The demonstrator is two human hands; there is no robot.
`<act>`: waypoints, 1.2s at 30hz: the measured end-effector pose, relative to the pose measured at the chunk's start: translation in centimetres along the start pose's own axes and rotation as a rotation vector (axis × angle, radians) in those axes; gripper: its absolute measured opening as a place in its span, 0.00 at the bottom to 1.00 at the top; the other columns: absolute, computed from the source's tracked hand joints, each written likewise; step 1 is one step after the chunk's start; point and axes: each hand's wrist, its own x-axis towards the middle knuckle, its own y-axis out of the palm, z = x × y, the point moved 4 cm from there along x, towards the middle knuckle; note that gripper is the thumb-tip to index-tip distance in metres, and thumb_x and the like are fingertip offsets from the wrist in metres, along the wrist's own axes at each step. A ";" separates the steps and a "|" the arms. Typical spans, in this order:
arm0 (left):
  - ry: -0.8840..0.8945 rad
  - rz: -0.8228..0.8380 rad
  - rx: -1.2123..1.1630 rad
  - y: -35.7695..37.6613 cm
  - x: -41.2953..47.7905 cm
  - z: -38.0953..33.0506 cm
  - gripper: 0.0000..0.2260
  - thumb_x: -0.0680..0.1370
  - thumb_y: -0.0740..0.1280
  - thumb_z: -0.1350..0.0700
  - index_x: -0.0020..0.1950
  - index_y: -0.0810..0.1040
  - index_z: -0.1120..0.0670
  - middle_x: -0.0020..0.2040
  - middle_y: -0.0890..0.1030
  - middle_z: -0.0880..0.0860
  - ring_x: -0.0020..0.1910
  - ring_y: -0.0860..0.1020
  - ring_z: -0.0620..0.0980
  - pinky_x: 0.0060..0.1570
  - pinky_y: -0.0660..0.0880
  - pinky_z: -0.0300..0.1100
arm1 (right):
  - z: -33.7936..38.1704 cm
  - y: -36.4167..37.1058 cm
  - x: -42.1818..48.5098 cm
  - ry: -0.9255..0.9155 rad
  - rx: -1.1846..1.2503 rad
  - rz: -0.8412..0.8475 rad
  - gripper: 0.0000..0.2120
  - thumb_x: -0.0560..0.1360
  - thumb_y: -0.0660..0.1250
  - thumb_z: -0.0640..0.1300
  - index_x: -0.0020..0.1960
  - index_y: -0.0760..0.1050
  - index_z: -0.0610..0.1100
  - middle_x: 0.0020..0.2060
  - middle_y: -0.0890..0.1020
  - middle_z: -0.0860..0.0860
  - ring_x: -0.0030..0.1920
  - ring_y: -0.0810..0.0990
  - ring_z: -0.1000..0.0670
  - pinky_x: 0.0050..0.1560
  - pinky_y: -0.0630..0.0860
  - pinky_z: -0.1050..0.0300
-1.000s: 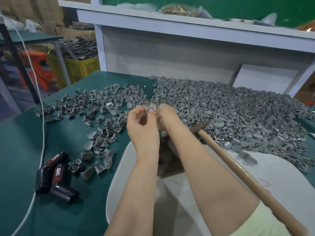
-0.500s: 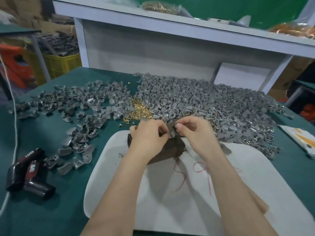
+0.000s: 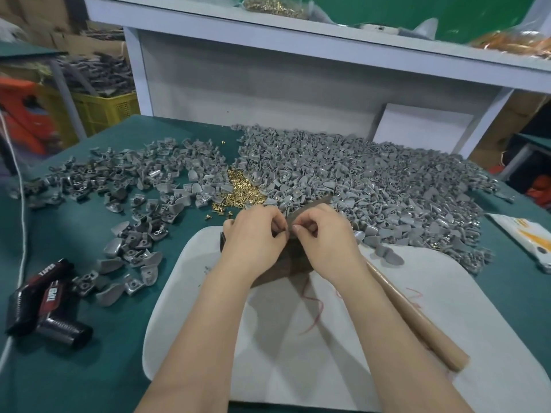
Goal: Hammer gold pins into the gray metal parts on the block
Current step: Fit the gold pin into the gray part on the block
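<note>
**Green bench [image 3: 89,368], viewed from above.** A white board [image 3: 298,368] is laid at the near edge. Black rolls [image 3: 44,302] and a white cord [image 3: 18,204] are seen toward the left edge, and a white packet [image 3: 524,236] toward the right edge. A heap of gray pieces [image 3: 372,186] is spread along the far edge, with gold pins [image 3: 241,189] piled beside it. The dark block [image 3: 286,266] on the board is largely hidden by both hands. A hammer [image 3: 417,318] is partly covered by the right forearm. Over the block, one small gray part [image 3: 287,229] is pinched between the curled fingers of the left hand [image 3: 253,242] and the right hand [image 3: 325,239]. Its shape is mostly covered, and whether a pin is held cannot be told.
</note>
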 end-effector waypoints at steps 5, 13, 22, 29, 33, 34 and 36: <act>-0.003 0.010 -0.007 -0.1 -0.1 -0.1 0.08 0.75 0.69 0.51 0.38 0.73 0.45 0.41 0.78 0.43 0.52 0.76 0.50 0.58 0.66 0.48 | 0.7 -0.2 0.0 0.008 -0.096 0.037 0.03 0.74 0.67 0.40 0.44 0.79 0.43 0.44 0.76 0.49 0.45 0.75 0.48 0.47 0.68 0.58; 0.017 0.019 -0.023 -0.4 -0.3 -0.5 0.05 0.75 0.70 0.53 0.41 0.76 0.46 0.38 0.75 0.43 0.51 0.76 0.52 0.58 0.71 0.52 | 1.0 -0.5 0.9 0.152 -0.170 0.169 0.04 0.75 0.66 0.43 0.45 0.80 0.49 0.45 0.82 0.47 0.48 0.79 0.46 0.50 0.75 0.56; 0.013 -0.002 -0.008 -0.4 -0.2 -0.3 0.08 0.75 0.69 0.52 0.37 0.73 0.45 0.39 0.76 0.42 0.51 0.77 0.49 0.59 0.69 0.52 | 0.1 -0.4 0.3 0.147 0.000 0.103 0.05 0.74 0.67 0.43 0.40 0.76 0.51 0.36 0.76 0.56 0.40 0.72 0.55 0.37 0.60 0.66; 0.007 -0.002 -0.009 -0.3 -0.2 -0.2 0.07 0.75 0.69 0.52 0.38 0.73 0.45 0.41 0.78 0.43 0.51 0.77 0.50 0.59 0.69 0.51 | 0.0 0.0 -0.4 0.119 0.023 0.012 0.08 0.74 0.67 0.41 0.39 0.73 0.50 0.36 0.72 0.57 0.38 0.69 0.56 0.37 0.58 0.66; 0.001 0.005 -0.017 -0.4 -0.2 -0.2 0.08 0.74 0.70 0.52 0.38 0.73 0.45 0.42 0.79 0.43 0.52 0.77 0.50 0.59 0.69 0.51 | -0.3 -0.3 0.1 0.109 0.090 0.102 0.05 0.75 0.66 0.40 0.44 0.80 0.47 0.42 0.80 0.52 0.43 0.76 0.54 0.44 0.66 0.65; -0.001 0.005 -0.016 -0.4 -0.2 -0.3 0.08 0.74 0.70 0.52 0.37 0.73 0.45 0.41 0.79 0.43 0.51 0.77 0.50 0.59 0.69 0.51 | -0.5 -0.6 0.2 0.112 0.120 0.108 0.06 0.76 0.66 0.40 0.47 0.81 0.46 0.44 0.82 0.51 0.45 0.78 0.53 0.48 0.69 0.63; -0.008 0.003 -0.015 -0.4 -0.2 -0.3 0.09 0.74 0.70 0.52 0.36 0.72 0.45 0.41 0.78 0.43 0.51 0.77 0.50 0.59 0.69 0.51 | -0.8 -1.4 0.3 0.107 0.134 0.071 0.08 0.76 0.65 0.39 0.51 0.82 0.45 0.46 0.83 0.52 0.47 0.79 0.54 0.52 0.71 0.63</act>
